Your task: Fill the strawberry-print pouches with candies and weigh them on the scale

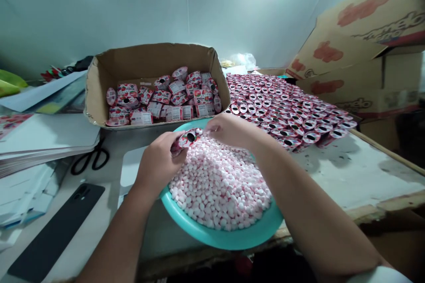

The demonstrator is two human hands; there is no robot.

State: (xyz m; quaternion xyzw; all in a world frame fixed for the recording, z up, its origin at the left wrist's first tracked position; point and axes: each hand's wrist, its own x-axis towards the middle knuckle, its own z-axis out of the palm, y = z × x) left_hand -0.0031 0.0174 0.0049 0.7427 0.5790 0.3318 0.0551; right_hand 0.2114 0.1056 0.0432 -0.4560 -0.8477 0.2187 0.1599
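My left hand (161, 159) is wrapped round a small red and white printed packet (186, 140) with a round dark hole facing up. Beside it, my right hand (226, 128) has its fingers curled together at the bowl's far side; small white pieces show between the packet and its fingertips, and what the fingers hold is hidden. Both hands are over a turquoise bowl (222, 239) full of small pale pink and white candies (222, 185).
Behind the bowl, a cardboard box (149, 59) holds many printed packets. Rows of upright packets (279, 106) cover the right side of the table (352, 172). Papers (49, 135), black scissors (91, 161) and a dark phone (59, 230) lie left. Large cartons (358, 66) stand right.
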